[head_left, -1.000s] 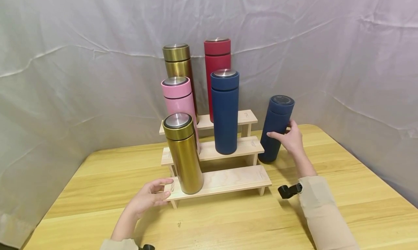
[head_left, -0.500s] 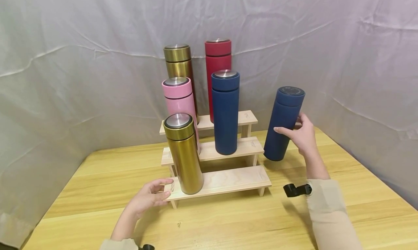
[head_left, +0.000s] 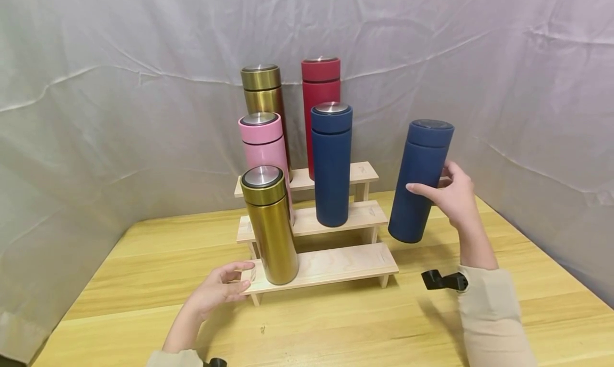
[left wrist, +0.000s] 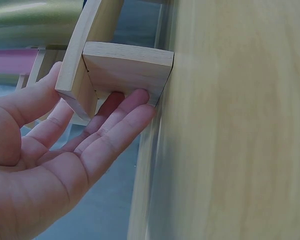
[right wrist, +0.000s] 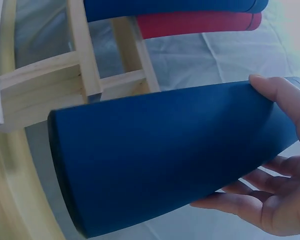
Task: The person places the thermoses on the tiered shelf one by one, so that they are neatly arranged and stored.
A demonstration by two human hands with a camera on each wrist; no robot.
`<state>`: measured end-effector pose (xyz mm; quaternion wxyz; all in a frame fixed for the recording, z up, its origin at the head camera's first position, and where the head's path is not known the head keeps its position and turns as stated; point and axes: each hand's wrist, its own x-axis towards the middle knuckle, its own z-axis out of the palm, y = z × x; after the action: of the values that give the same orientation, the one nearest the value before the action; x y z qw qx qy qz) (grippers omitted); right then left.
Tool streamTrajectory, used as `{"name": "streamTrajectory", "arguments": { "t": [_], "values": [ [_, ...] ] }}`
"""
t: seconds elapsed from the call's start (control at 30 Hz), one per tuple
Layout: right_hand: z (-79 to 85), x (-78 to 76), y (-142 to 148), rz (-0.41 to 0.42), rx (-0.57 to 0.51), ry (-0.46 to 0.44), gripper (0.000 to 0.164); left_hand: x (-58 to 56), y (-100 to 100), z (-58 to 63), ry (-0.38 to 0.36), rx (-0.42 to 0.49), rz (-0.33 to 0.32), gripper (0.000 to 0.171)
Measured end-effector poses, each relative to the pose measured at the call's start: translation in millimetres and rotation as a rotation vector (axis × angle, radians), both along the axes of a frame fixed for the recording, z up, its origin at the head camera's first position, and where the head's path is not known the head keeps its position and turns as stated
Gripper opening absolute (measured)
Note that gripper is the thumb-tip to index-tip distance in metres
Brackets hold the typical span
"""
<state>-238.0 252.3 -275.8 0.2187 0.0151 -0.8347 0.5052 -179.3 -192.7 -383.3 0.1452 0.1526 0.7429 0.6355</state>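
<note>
In the head view my right hand grips a blue thermos bottle, thumb across its near side and fingers behind. The bottle leans, its top to the right, and appears lifted off the table beside the stand. Its bare base end faces left in the right wrist view, where the blue bottle covers part of the stand. My left hand holds the left end of the stepped wooden stand at its lowest shelf. The left wrist view has the thumb at the shelf's edge and fingertips against the end leg.
On the lowest shelf stands a gold bottle. The middle shelf carries a pink bottle and another blue bottle. A second gold bottle and a red bottle are on the top shelf. Grey cloth surrounds the wooden table.
My right hand has raised the blue bottle and carried it rightward, away from the stand's right side. The left hand and the bottles on the shelves stay where they were.
</note>
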Motion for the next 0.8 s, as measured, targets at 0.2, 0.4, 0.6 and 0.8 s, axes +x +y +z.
{"name": "streamTrajectory", "arguments": {
  "t": [0.2, 0.4, 0.6, 0.8],
  "values": [
    [5.4, 6.5, -1, 0.004, 0.036, -0.008, 0.072, 0.4, 0, 0.4, -0.006, -0.002, 0.005, 0.054],
    [10.0, 11.1, 0, 0.037, 0.066, -0.015, 0.073, -0.3, 1, 0.7, -0.016, 0.001, 0.019, 0.054],
    [13.8, 17.2, -1, 0.077, 0.077, -0.023, 0.075, -0.3, 1, 0.7, -0.025, -0.002, 0.028, 0.054],
    [20.8, 26.1, -6, 0.114, 0.048, -0.019, 0.077, 0.0, 0, -0.4, -0.028, 0.001, 0.027, 0.054]
  ]
}}
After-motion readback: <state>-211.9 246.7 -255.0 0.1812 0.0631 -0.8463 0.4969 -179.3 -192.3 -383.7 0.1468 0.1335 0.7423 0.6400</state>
